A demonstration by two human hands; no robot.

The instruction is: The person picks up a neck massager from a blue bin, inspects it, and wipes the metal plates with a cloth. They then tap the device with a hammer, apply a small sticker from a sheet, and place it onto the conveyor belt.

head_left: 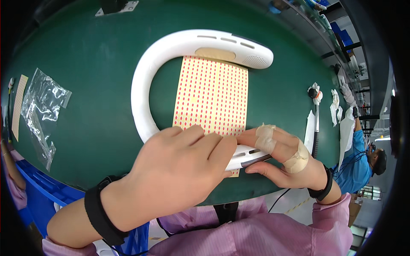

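Note:
A white U-shaped neck fan (143,89) lies on the green table, its open side toward the right. Its far arm carries slots, a small dotted grille and a beige oval patch. My left hand (181,164) is closed around the near arm, knuckles up, hiding much of it. At that arm's tip, my right hand (282,153) grips with fingers over the top and the thumb below. Tape wraps two places on the right fingers. Under the fan lies a yellow sheet of small red stickers (213,96), partly covered by both arms and my hands.
On the left lie a clear plastic bag (42,111) and a narrow beige strip (19,106). A tool with a white-wrapped head (316,94), scraps of white paper (335,106) and a metal bracket (117,7) edge the table. A co-worker in blue (356,158) is at right.

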